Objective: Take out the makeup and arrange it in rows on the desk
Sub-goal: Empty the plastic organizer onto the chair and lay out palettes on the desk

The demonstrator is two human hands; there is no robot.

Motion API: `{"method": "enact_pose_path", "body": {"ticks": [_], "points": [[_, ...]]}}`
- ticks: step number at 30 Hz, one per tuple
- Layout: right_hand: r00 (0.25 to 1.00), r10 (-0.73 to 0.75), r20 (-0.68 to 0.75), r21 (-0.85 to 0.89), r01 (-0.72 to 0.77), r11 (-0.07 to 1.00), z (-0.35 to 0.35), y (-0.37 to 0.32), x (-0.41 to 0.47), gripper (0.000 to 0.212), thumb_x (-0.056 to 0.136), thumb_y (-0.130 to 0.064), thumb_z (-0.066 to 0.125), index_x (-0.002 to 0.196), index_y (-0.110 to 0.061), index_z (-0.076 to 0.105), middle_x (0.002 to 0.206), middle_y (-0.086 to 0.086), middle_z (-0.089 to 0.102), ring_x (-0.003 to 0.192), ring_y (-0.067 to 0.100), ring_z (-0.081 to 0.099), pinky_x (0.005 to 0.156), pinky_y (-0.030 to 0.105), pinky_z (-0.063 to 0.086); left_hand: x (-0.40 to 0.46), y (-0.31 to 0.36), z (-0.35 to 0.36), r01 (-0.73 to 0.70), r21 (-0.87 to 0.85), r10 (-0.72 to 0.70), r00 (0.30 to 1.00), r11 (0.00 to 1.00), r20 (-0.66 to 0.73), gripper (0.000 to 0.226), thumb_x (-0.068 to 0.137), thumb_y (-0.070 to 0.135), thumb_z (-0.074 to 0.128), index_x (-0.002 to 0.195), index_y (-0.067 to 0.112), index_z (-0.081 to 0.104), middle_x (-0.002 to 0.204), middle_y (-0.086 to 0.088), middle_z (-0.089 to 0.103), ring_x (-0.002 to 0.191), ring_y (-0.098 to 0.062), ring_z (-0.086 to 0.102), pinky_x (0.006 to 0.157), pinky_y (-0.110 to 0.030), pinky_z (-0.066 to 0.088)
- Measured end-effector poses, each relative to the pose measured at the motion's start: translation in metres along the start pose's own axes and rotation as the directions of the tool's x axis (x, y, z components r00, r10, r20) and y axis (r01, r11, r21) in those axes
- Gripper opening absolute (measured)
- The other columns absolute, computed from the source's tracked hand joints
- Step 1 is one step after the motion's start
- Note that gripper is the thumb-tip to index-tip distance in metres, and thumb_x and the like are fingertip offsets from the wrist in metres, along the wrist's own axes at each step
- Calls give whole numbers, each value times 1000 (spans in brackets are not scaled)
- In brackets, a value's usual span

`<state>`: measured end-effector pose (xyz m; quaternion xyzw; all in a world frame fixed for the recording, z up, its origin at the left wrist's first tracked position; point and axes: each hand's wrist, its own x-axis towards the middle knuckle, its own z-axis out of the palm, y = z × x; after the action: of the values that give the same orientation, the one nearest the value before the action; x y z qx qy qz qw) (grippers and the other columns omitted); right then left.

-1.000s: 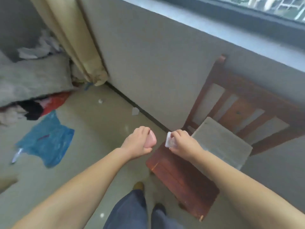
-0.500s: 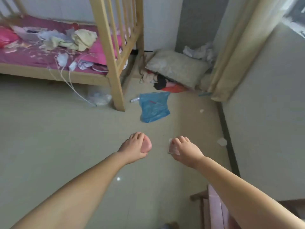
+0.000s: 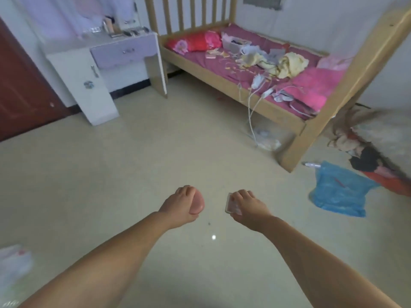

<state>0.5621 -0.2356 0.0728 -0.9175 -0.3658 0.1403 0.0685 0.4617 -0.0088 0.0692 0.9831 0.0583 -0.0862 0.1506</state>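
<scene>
My left hand [image 3: 181, 204] grips a rounded pink makeup item [image 3: 197, 204] that shows past my fingers. My right hand [image 3: 248, 206] holds a small clear case [image 3: 231, 205] with something pinkish inside. Both hands are stretched out in front of me above the floor, a short gap between them. A white desk [image 3: 124, 44] with a lilac drawer stands far off at the upper left, with small items blurred on its top.
A wooden bed [image 3: 300, 127] with pink bedding and scattered clutter fills the upper right. White cables [image 3: 251, 116] hang off its side. A blue plastic bag [image 3: 338, 190] and a clothes pile [image 3: 369, 141] lie on the floor at right. A dark red door [image 3: 20, 94] is at left.
The view has swung left from the chair by the wall, past the bed corner, to the desk and bed. Both hands keep their items and stay held out.
</scene>
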Motion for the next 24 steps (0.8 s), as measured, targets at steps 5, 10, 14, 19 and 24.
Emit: {"method": "enact_pose_path", "body": {"ticks": [5, 10, 14, 19, 24], "points": [[982, -185, 31, -31, 186, 982, -8, -78, 105, 52, 87, -38, 57, 131, -16, 39, 134, 3, 42, 125, 23, 38, 91, 36, 47, -6, -102, -31, 172, 0, -171, 983, 985, -58, 59, 80, 38, 63, 124, 12, 33, 132, -4, 39, 122, -23, 39, 83, -34, 46], [951, -294, 99, -67, 301, 951, -14, -119, 210, 53, 86, -36, 56, 132, -17, 38, 134, 2, 41, 125, 22, 37, 92, 35, 46, 27, -177, -56, 257, -6, -256, 962, 966, -98, 62, 79, 35, 62, 128, 11, 34, 131, -5, 41, 121, -24, 41, 82, -33, 42], [922, -372, 106, -94, 382, 919, -28, -134, 307, 50, 88, -36, 55, 131, -18, 39, 132, 1, 42, 122, 21, 38, 91, 36, 46, 84, -236, -88, 305, -51, -309, 936, 951, -167, 60, 79, 33, 63, 128, 12, 36, 131, -4, 41, 119, -24, 43, 83, -34, 44], [879, -451, 156, -86, 467, 880, -65, -154, 437, 48, 89, -35, 53, 132, -19, 38, 132, 0, 41, 123, 20, 37, 89, 35, 47, 162, -307, -131, 417, -95, -427, 885, 904, -186, 62, 79, 36, 63, 129, 11, 36, 132, -4, 42, 118, -22, 44, 87, -34, 46], [837, -519, 171, -106, 540, 835, -92, -183, 547, 46, 89, -33, 54, 130, -16, 40, 130, 2, 43, 122, 22, 39, 87, 35, 47, 218, -374, -165, 471, -136, -489, 851, 872, -189, 61, 79, 37, 64, 128, 12, 37, 131, -2, 42, 118, -21, 43, 89, -33, 45]]}}
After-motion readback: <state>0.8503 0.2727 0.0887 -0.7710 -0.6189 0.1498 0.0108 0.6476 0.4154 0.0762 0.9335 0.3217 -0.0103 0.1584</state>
